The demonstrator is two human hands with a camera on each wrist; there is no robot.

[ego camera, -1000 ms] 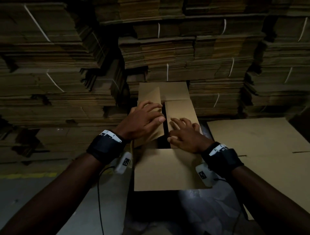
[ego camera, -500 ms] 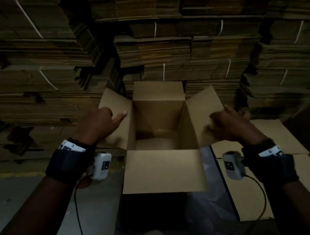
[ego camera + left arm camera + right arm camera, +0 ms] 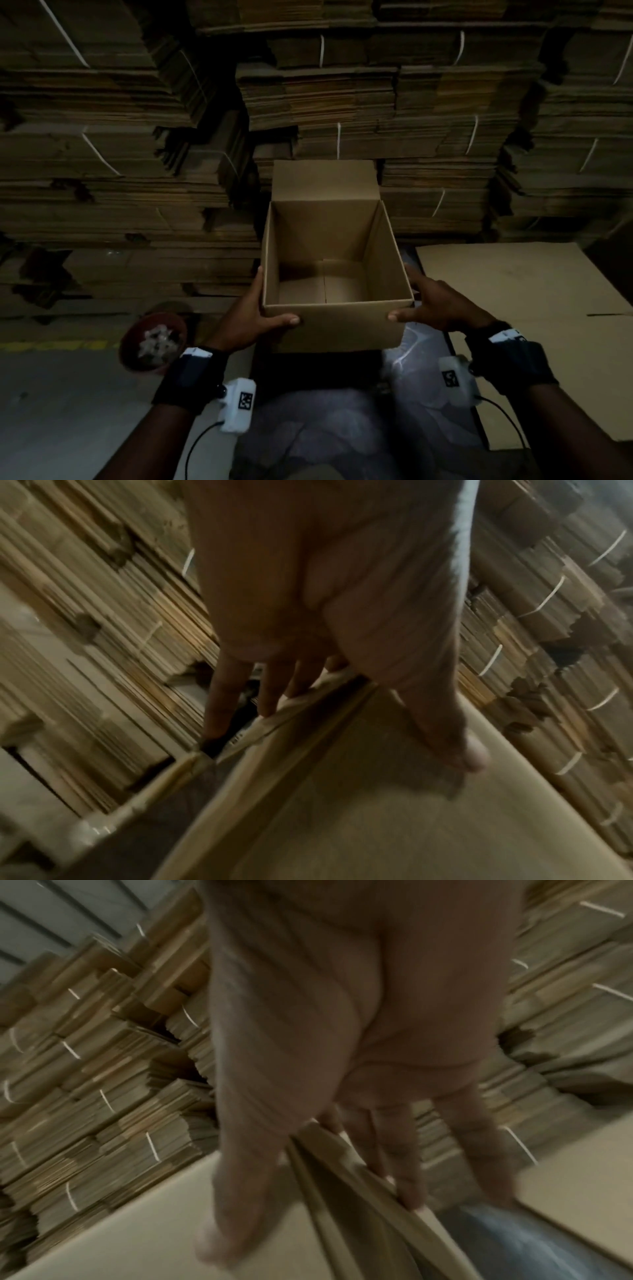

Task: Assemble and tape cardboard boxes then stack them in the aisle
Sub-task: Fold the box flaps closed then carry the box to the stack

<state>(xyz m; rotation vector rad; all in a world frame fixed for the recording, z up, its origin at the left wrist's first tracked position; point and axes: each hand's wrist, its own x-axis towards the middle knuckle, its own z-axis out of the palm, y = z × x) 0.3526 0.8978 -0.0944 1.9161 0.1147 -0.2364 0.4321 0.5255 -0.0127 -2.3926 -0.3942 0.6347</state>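
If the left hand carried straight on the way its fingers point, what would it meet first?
The left hand already grips the open box at its near left corner, fingers pointing forward along the left wall. Past that wall, the strapped stacks of flat cardboard behind look first in line, though depth is unclear.

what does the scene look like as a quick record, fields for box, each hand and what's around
box: open cardboard box, far flap up, side and near flaps folded down outside
left hand: left hand grips the near left corner, thumb on the front
right hand: right hand grips the near right corner
behind: strapped bundles of flat cardboard
right: flat cardboard sheet
left: round bowl
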